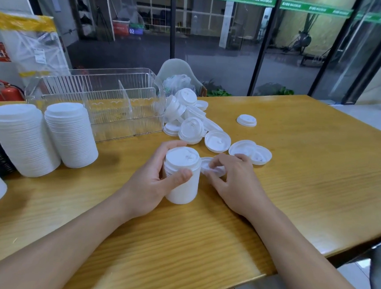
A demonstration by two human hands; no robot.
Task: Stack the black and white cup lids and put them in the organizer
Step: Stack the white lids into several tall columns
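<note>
Stack [183, 177] gripped, lid [212, 167] pinched, mid-table [295, 173]

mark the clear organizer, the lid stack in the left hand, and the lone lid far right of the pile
clear organizer [111, 103]: head view, front wall.
lid stack [182, 188]: head view, lower side.
left hand [151, 182]: head view, palm.
lone lid [246, 120]: head view, top.

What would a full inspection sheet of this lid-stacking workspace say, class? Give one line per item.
Surface: wooden table, bare grain visible.
Job's things: small lid stack; two tall lid stacks; loose white lids; clear organizer holds no lids.
Clutter: plastic bag behind the pile.
Grippers: left hand grips the small stack; right hand pinches a single lid.
Cables: nothing seen.
Surroundings: glass wall, fire extinguisher.
</note>
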